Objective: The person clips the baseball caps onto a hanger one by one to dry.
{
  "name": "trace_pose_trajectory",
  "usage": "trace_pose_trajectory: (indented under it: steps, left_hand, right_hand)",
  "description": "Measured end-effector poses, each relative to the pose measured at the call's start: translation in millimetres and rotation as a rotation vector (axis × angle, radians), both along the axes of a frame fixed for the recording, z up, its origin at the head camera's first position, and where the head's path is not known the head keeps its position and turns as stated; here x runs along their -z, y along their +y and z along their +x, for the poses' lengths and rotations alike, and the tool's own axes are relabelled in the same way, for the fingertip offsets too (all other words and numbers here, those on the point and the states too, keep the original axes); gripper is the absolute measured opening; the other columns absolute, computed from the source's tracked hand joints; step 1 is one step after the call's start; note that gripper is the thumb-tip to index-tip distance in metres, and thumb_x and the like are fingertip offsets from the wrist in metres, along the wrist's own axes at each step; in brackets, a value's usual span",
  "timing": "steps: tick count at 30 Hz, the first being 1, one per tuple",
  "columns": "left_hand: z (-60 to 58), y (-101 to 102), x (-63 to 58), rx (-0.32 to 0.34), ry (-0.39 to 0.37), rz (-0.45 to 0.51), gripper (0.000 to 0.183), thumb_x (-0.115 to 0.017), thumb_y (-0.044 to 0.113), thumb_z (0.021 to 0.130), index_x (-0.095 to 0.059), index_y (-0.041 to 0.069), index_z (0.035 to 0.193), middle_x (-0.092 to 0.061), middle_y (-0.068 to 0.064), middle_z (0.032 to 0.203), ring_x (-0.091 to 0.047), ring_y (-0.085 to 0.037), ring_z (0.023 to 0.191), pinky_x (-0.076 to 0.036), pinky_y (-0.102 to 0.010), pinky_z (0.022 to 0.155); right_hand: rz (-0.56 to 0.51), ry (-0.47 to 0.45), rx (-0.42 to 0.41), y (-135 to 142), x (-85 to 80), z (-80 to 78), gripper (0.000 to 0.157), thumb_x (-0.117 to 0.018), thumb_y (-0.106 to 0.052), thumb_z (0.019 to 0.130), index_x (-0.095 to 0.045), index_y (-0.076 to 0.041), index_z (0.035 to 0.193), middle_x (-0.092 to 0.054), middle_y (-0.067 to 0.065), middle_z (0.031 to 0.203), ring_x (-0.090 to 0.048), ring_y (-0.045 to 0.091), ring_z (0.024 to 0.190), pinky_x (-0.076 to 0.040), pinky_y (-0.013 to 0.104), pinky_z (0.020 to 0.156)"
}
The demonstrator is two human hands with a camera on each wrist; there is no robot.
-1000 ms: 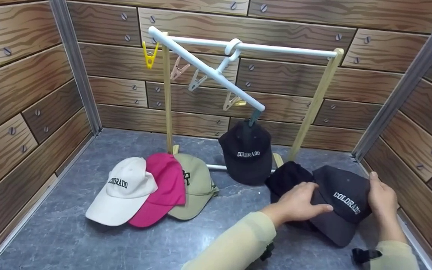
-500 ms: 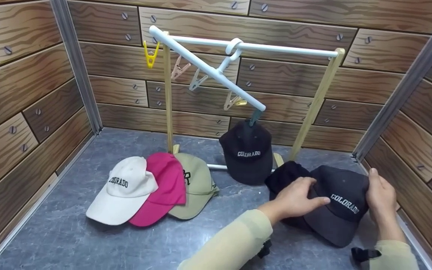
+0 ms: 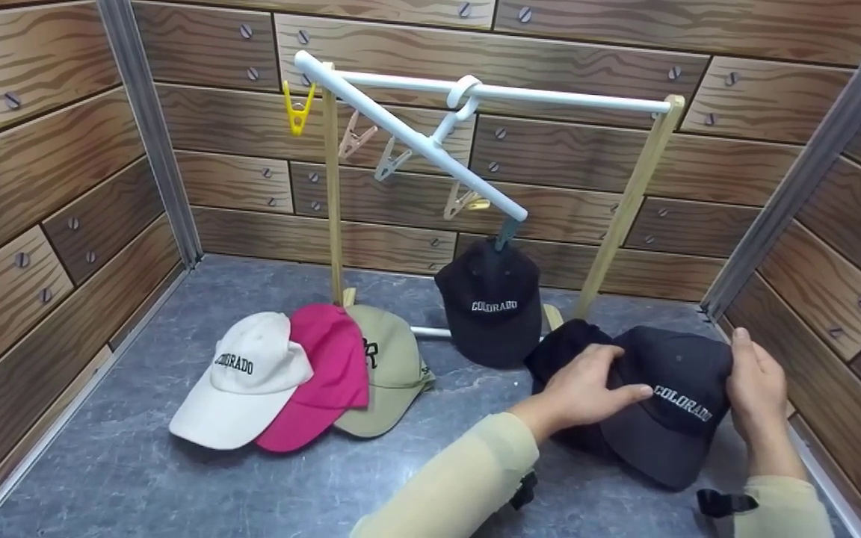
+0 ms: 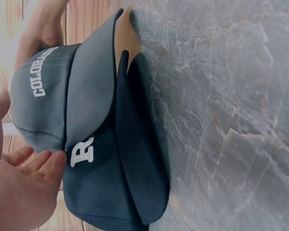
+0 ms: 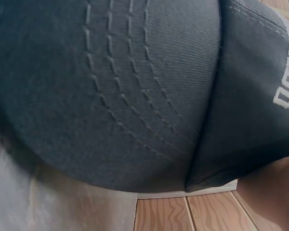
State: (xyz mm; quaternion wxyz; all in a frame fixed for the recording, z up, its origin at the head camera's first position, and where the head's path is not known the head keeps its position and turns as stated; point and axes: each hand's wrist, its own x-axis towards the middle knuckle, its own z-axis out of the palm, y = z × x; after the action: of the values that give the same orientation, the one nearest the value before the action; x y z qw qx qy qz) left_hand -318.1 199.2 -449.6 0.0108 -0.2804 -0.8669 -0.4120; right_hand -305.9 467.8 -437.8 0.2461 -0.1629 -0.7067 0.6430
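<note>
Currently, charcoal fabric cap lettered COLORADO (image 3: 668, 411) between left hand (image 3: 580, 390) and right hand (image 3: 759, 388), overlapping black fabric cap with white R (image 4: 103, 180) on grey marbled counter (image 3: 176, 493). Left grip loosely spread, touching crown; right grip at cap's side, closure hidden.

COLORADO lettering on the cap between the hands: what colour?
White. The lettering on that cap shows best in the head view.

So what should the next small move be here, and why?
Probably lift the dark grey cap clear of the black cap: the left hand and right hand are at its two sides, it overlaps the black cap, and the yellow clip on the hanger holds nothing.
</note>
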Motion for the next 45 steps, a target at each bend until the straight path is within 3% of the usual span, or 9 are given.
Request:
trace_pose_trajectory:
  steps: [5,9,16,24,30,35,45]
  left_hand:
    - [-2.1,-2,-0.2,-0.01,0.003,0.011,0.07,-0.071,0.063,0.103,-0.059,0.019,0.157,-0.06,0.009,0.155,-0.054,-0.004,0.142,-0.047,-0.026,0.113]
    - [-3.6,-5,0.0,-0.03,0.028,0.016,0.071,-0.072,0.063,0.103,-0.059,0.018,0.157,-0.06,0.008,0.155,-0.053,-0.005,0.143,-0.046,-0.026,0.114]
    - [-8.3,-8,-1.1,-0.042,0.033,0.033,0.076,-0.069,0.061,0.106,-0.053,0.015,0.164,-0.054,0.004,0.164,-0.048,-0.009,0.152,-0.04,-0.026,0.122]
    - [-10.4,-10,-4.5,-0.044,0.026,0.05,0.078,-0.066,0.062,0.107,-0.049,0.015,0.167,-0.052,0.003,0.168,-0.045,-0.009,0.155,-0.037,-0.027,0.124]
    - [-11.7,-13,-6.7,-0.049,0.021,0.081,0.079,-0.067,0.064,0.106,-0.05,0.016,0.166,-0.052,0.004,0.167,-0.045,-0.008,0.154,-0.038,-0.027,0.124]
    - [-12.9,-15,-8.5,-0.066,0.028,0.087,0.079,-0.067,0.065,0.105,-0.051,0.016,0.166,-0.055,0.004,0.165,-0.049,-0.009,0.152,-0.04,-0.028,0.122]
    - [-20.2,-26,-6.5,-0.082,0.038,0.152,0.071,-0.07,0.062,0.105,-0.06,0.015,0.158,-0.065,0.004,0.151,-0.059,-0.01,0.141,-0.044,-0.028,0.119]
  right_hand:
    - [-0.059,0.07,-0.07,-6,-1.6,-1.3,0.048,-0.054,-0.042,0.117,-0.079,-0.018,0.083,-0.073,-0.008,0.075,-0.066,0.005,0.075,-0.053,0.018,0.069]
    - [-0.041,0.077,-0.066,-10,-2.1,-1.6,0.048,-0.054,-0.041,0.117,-0.078,-0.017,0.083,-0.072,-0.008,0.074,-0.065,0.006,0.075,-0.052,0.018,0.068]
    - [0.074,0.064,-0.051,-20,-3.7,-1.0,0.045,-0.054,-0.043,0.117,-0.08,-0.022,0.086,-0.072,-0.013,0.079,-0.064,0.004,0.083,-0.051,0.017,0.075]
    - [0.108,0.074,-0.097,-34,-3.5,-2.3,0.05,-0.053,-0.04,0.118,-0.074,-0.012,0.083,-0.069,-0.008,0.074,-0.063,0.007,0.075,-0.051,0.02,0.07]
    - [0.173,0.087,-0.109,-43,-4.3,-1.4,0.043,-0.051,-0.042,0.118,-0.081,-0.022,0.093,-0.072,-0.016,0.085,-0.064,0.003,0.09,-0.051,0.017,0.081]
    - [0.199,0.093,-0.119,-49,-5.4,-3.5,0.052,-0.05,-0.037,0.119,-0.072,-0.004,0.086,-0.067,-0.009,0.075,-0.062,0.007,0.077,-0.051,0.02,0.072]
    - [0.26,0.078,-0.133,-63,-4.8,-6.1,0.055,-0.047,-0.037,0.12,-0.065,0.003,0.087,-0.063,-0.01,0.073,-0.06,0.007,0.076,-0.05,0.021,0.071]
